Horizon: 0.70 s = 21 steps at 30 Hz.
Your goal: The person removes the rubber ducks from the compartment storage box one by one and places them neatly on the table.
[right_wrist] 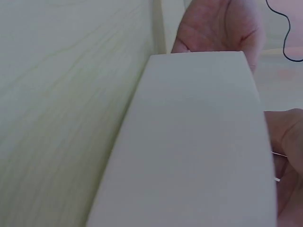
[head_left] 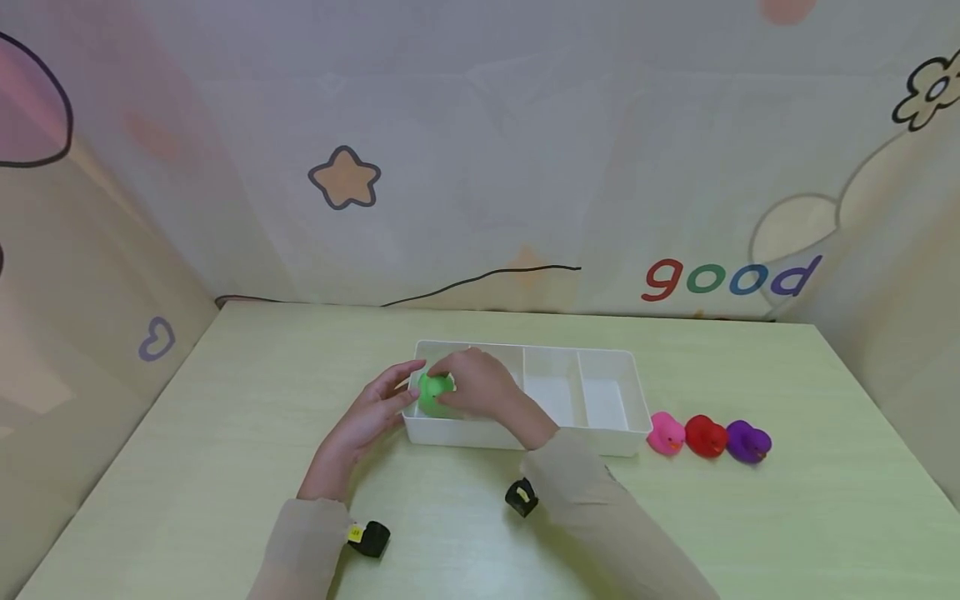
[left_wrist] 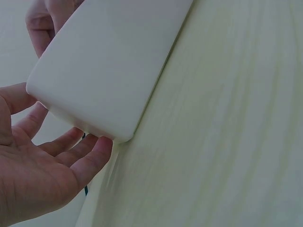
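Note:
In the head view a long white divided tray lies on the table. At its left end, my right hand reaches over the front wall and pinches a green rubber duck inside the leftmost compartment. My left hand rests against the tray's left end, fingers spread, thumb at the rim. The left wrist view shows those fingertips touching the end wall of the tray. In the right wrist view the tray's front wall hides the duck and part of my right hand.
To the right of the tray, a pink duck, a red duck and a purple duck sit in a row on the table. A printed cloth backdrop stands along the table's back and sides.

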Each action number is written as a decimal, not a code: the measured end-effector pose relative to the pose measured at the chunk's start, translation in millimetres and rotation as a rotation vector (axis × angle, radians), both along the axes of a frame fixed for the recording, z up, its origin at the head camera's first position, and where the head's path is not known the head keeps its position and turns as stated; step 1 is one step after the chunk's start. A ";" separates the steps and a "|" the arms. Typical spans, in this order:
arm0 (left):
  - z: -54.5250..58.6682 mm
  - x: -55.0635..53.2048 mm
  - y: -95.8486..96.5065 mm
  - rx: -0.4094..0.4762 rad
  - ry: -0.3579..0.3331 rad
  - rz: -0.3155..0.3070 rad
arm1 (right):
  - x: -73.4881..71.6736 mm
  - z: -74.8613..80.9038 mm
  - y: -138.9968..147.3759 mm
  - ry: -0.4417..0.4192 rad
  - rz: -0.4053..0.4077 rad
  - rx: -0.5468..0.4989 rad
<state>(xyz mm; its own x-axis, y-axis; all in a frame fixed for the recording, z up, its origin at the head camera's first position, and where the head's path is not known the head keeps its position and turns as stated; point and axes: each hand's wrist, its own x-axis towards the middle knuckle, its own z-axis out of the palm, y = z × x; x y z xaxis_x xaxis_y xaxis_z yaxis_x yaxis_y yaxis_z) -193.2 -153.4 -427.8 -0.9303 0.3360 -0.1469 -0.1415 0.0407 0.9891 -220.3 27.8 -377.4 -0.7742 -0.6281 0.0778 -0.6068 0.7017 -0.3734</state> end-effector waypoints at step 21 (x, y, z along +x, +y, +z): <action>-2.6 -1.9 1.4 -0.005 -0.003 0.009 | 19.6 25.3 49.8 0.017 -0.026 -0.215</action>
